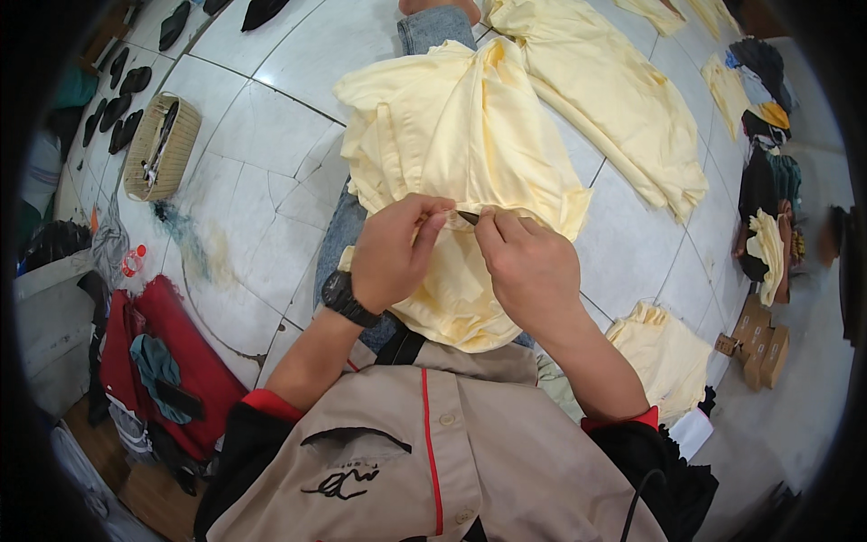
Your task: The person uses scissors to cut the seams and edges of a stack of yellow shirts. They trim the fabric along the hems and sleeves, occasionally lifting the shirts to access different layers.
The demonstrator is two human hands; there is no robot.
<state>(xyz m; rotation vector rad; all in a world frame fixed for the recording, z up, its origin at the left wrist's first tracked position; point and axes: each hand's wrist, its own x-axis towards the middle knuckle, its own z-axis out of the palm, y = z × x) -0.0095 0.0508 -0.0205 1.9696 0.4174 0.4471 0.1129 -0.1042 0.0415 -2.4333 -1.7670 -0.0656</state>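
Note:
A pale yellow cloth garment (433, 126) lies gathered across my lap and legs. My left hand (393, 248), with a black watch on its wrist, is closed in a pinch on the garment's edge. Just to its right, my right hand (535, 266) is closed around a small dark pointed tool (468, 217). The tool's tip points left, at the cloth by my left fingertips. Most of the tool is hidden inside my fingers, so its exact kind cannot be made out.
Another yellow garment (614, 99) is spread on the tiled floor at the far right, with a folded yellow pile (664, 357) nearer me. A woven basket (165, 149) stands at left, close to several dark shoes (116, 113). Red cloth (167, 361) lies lower left; cardboard boxes (759, 343) sit right.

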